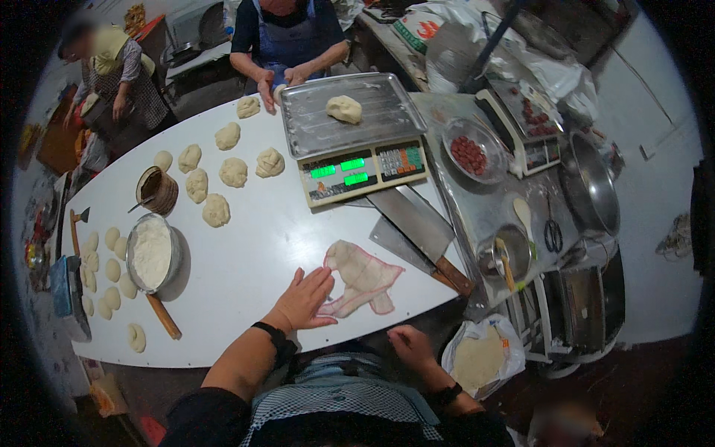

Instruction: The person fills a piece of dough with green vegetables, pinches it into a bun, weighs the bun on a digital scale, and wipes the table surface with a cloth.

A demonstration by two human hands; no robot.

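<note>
My left hand (301,299) lies flat on the white table (251,268), thumb and fingers apart, touching the left edge of a crumpled off-white cloth with a pink border (363,274). Past the table's front edge, by my apron, my right hand (414,346) hangs with its fingers curled in; nothing shows in it. Beyond the cloth lie cleavers (412,220) with wooden handles, one over another. A digital scale (363,173) with lit green displays carries a metal tray (307,128), and one dough lump (344,109) rests on it.
Several dough lumps (233,172) and smaller dough rounds (113,270) are spread over the table's left side. Among them stand a flour bowl (149,254) and a brown container (159,193). A co-worker's hands (267,86) are behind the tray. A bowl of dark red pieces (469,155) sits right.
</note>
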